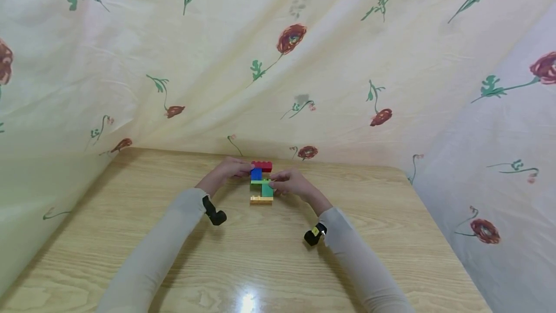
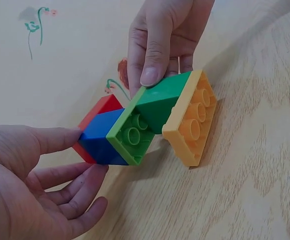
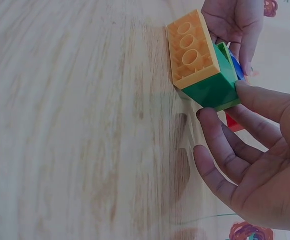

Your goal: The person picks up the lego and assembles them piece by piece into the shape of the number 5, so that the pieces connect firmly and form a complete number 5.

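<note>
A zigzag stack of joined toy building bricks lies between both hands at the far part of the table. It runs from a red brick (image 1: pixel 264 165) through a blue brick (image 2: pixel 105 137), a light green brick (image 2: pixel 132 132) and a darker green brick (image 2: pixel 162 97) to an orange brick (image 2: pixel 192 120). Thumb and fingers of my left hand (image 1: pixel 229 169) pinch the blue brick, close beside the red one. My right hand (image 1: pixel 294 183) pinches the darker green brick, thumb on one side, fingers on the other. Hollow undersides of the orange and light green bricks face the left wrist camera.
The wooden table (image 1: pixel 243 255) spreads toward me from the bricks. Behind its far edge hangs a cream cloth (image 1: pixel 217 62) with printed red flowers, which also runs along both sides. A black wrist camera (image 1: pixel 215 212) sits at the left cuff, another (image 1: pixel 313 235) at the right.
</note>
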Demonstrator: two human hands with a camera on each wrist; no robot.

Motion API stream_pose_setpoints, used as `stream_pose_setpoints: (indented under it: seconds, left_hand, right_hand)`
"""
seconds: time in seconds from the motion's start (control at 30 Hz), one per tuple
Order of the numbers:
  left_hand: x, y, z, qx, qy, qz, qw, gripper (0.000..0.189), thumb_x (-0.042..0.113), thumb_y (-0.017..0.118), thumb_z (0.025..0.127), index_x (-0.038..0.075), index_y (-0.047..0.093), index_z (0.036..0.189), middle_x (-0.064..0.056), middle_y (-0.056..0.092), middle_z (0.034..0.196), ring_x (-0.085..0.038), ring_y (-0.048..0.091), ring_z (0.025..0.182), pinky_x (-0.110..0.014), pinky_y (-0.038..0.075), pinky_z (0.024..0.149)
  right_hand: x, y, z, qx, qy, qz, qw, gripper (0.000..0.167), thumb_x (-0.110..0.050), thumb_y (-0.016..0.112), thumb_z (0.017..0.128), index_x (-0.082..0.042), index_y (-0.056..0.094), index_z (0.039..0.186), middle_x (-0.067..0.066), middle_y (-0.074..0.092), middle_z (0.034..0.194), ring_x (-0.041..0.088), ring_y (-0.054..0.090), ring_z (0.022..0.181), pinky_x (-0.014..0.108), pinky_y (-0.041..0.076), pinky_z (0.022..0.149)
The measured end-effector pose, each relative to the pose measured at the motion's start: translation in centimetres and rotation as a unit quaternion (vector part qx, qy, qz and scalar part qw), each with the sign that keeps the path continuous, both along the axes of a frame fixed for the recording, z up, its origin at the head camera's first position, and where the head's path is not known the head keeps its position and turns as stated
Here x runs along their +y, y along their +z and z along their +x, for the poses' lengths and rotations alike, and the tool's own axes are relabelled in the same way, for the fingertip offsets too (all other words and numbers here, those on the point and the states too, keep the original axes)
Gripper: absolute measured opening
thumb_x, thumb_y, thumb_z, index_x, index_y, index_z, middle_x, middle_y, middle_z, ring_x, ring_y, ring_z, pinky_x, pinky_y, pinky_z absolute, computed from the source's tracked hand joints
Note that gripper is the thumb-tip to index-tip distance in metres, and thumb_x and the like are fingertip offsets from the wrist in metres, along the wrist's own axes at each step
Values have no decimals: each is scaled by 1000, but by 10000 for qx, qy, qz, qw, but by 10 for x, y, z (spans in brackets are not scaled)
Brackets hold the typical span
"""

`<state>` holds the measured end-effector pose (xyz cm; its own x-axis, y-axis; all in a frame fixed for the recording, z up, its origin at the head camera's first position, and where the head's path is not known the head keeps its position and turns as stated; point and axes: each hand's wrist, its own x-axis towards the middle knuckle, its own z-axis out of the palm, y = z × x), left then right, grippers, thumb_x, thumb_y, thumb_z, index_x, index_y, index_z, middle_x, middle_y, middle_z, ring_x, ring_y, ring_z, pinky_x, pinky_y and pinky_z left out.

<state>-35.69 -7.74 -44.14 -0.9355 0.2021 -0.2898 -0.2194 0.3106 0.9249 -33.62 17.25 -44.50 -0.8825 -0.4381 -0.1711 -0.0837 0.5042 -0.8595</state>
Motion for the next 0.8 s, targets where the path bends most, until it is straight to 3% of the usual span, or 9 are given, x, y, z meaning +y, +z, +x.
stream_pose_setpoints:
  seconds: [0.37,0.8]
  left_hand:
    - [3,-3,0,-51,13,-69,10000,43,30,67,99,-2,67,128,-18,70,128,-30,69,118,-42,50,107]
    - [4,-5,-1,-303,64,195,9993,43,27,64,101,-5,64,130,-21,68,131,-31,68,120,-42,50,108]
  right_hand:
    - [0,-5,-3,-92,-50,-7,9999,32,-24,70,98,-6,72,125,10,76,109,18,73,84,29,57,73]
    - [-3,-4,-1,-137,-146,113,9997,31,-23,68,99,-6,71,126,10,74,114,16,72,84,26,56,72]
